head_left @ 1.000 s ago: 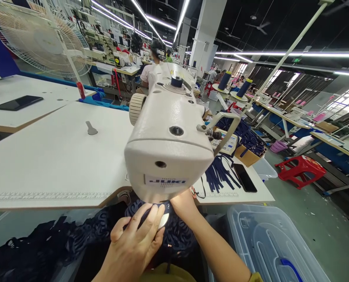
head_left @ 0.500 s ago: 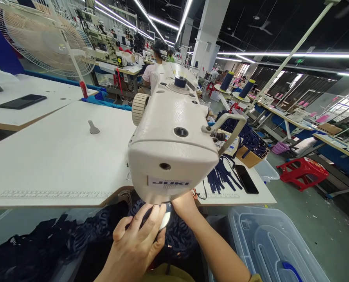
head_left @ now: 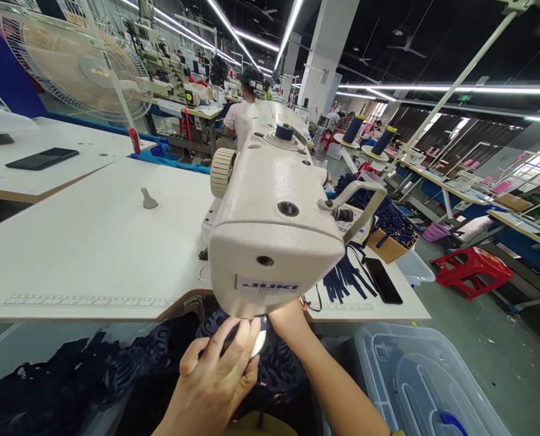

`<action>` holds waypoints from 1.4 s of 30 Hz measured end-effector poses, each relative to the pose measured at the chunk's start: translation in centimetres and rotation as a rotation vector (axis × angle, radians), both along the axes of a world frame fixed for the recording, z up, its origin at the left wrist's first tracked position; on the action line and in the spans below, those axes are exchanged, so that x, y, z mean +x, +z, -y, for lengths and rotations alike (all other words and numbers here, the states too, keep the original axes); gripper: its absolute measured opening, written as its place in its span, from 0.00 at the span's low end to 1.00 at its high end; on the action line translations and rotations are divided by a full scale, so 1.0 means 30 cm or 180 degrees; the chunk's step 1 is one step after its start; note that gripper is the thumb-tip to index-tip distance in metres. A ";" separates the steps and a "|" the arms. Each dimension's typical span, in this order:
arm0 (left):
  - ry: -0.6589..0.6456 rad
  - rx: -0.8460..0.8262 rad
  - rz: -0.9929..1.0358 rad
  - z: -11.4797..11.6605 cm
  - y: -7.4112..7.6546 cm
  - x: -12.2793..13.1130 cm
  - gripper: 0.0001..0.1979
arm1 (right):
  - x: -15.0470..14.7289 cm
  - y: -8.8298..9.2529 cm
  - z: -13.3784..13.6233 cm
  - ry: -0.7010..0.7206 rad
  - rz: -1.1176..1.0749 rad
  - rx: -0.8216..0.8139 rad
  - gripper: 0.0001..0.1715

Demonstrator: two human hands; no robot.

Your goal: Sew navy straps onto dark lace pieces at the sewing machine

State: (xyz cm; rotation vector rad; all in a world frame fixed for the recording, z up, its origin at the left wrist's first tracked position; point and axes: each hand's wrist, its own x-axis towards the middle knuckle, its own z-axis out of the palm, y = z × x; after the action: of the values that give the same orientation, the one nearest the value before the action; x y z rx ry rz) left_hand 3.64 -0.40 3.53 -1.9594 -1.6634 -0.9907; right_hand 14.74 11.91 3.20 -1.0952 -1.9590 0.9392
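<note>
A white sewing machine (head_left: 274, 242) marked JUKI stands in the middle, its needle area hidden below the head. Just under the head's front, my left hand (head_left: 218, 366) is closed, its fingertips pressing on a navy fabric piece (head_left: 264, 324) with a pale white surface (head_left: 258, 344) showing beside them. My right hand (head_left: 288, 318) reaches beneath the machine head from the right; its fingers are hidden there, so what they touch cannot be seen. A heap of dark navy fabric (head_left: 279, 366) lies below both hands and spreads left.
Navy straps (head_left: 347, 278) and a black phone (head_left: 383, 280) lie right of the machine on the white table (head_left: 92, 242). A lidded clear plastic box (head_left: 424, 375) stands at my right. A grey metal piece (head_left: 149, 198) rests left, near a large fan (head_left: 83, 66).
The view has shifted slightly, so the machine and table appear a little further right. Both hands keep nearly the same place under the machine head, the left still on the fabric.
</note>
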 end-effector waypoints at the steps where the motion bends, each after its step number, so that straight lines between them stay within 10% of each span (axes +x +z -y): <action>1: 0.0021 0.0051 0.0049 -0.001 -0.004 0.004 0.16 | 0.001 0.003 0.001 0.0024 0.0026 0.0013 0.11; 27: -0.0188 -0.0012 0.0220 0.006 -0.042 0.013 0.21 | 0.016 -0.021 -0.013 0.0268 0.0225 0.0103 0.11; 35: 0.0567 -0.0391 0.1381 0.033 -0.400 -0.067 0.43 | 0.066 0.064 0.142 -0.0103 -0.0838 -0.0978 0.12; 42: 0.0557 -0.1190 0.1950 0.062 -0.622 -0.085 0.17 | 0.264 0.069 0.328 0.2025 -0.0452 -0.1905 0.26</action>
State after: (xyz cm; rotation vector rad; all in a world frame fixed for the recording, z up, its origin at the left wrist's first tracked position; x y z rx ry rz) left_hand 1.10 -2.25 -15.12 -1.7739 -2.4588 -1.3841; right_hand 22.65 2.08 5.27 -0.6521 -1.9846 1.9787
